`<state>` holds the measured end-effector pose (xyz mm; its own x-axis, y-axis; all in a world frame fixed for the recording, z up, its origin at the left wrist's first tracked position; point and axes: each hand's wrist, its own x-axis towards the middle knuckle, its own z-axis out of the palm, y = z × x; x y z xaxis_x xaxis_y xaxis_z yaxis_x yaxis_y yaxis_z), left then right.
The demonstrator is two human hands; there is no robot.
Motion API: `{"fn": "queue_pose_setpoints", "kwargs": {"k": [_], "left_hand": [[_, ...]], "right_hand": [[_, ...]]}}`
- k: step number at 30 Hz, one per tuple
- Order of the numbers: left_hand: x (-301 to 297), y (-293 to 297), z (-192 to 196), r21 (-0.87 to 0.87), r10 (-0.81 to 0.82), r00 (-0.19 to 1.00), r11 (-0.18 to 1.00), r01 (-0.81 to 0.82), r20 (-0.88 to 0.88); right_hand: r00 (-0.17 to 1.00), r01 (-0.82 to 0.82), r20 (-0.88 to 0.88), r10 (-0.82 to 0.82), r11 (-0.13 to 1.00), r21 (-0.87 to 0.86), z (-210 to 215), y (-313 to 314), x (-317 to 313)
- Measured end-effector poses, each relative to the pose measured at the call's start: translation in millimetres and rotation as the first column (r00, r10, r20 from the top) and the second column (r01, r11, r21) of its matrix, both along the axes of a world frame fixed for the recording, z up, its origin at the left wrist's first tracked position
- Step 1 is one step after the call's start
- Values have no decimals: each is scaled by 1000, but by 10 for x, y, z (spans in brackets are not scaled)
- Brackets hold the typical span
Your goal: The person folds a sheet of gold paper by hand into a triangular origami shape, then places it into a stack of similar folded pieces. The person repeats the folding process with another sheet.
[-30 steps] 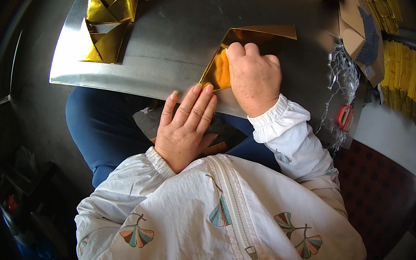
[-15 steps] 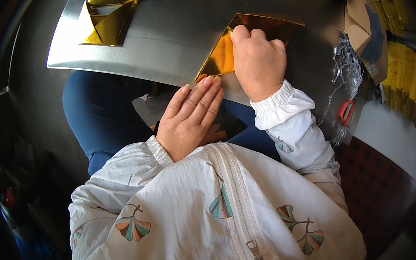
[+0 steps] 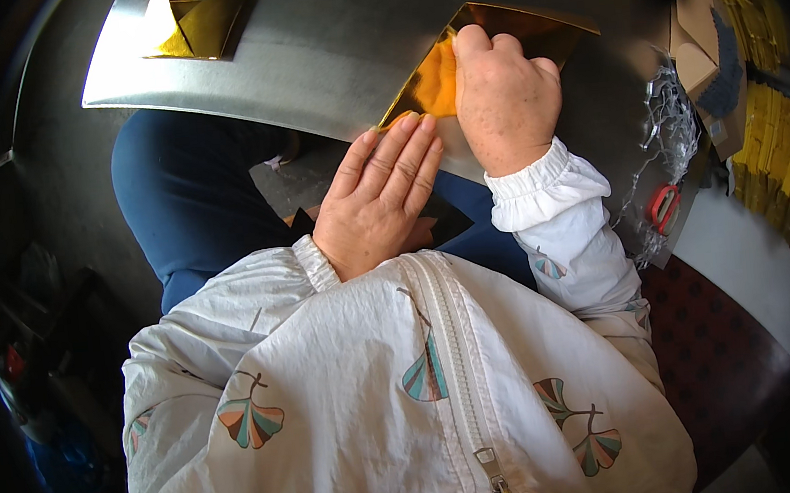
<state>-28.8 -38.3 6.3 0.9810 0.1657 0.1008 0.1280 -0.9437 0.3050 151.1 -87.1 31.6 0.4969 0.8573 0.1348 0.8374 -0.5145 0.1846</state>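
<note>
A shiny gold foil card (image 3: 435, 76) lies folded on the metal table near its front edge, its surface mirroring my hand in orange. My right hand (image 3: 509, 105) is closed over the card's right part, knuckles up; the fingertips are hidden beneath the hand. My left hand (image 3: 379, 191) has its fingers stretched out straight and side by side, the tips touching the card's near left corner. The left thumb is mostly out of sight.
Another folded gold foil piece (image 3: 214, 23) stands at the table's (image 3: 322, 51) far left. At right are brown cardboard (image 3: 693, 56), tangled silver strands (image 3: 669, 124), red-handled scissors (image 3: 663, 209) and bundled gold strips (image 3: 776, 166). My knee (image 3: 183, 185) is below the table's edge.
The view has shifted slightly, so the table sits higher in the picture. Both hands stay at the gold card in nearly the same pose, with the right still closed on it.
</note>
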Motion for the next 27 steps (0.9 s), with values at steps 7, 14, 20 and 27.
{"fn": "queue_pose_setpoints", "kwargs": {"k": [7,14,20,27], "left_hand": [[45,14,98,111,20,1000,994,-23,22],[108,14,61,185,34,996,981,-48,78],[106,11,-7,181,32,993,982,-52,113],[125,24,-24,148,17,994,988,-34,110]], "right_hand": [[999,26,-34,-27,999,-20,20,-8,-16],[996,84,-48,-81,994,66,-13,9,2],[992,114,-72,-100,964,239,-47,-111,70],[980,196,-99,-175,940,278,-66,-282,274]]}}
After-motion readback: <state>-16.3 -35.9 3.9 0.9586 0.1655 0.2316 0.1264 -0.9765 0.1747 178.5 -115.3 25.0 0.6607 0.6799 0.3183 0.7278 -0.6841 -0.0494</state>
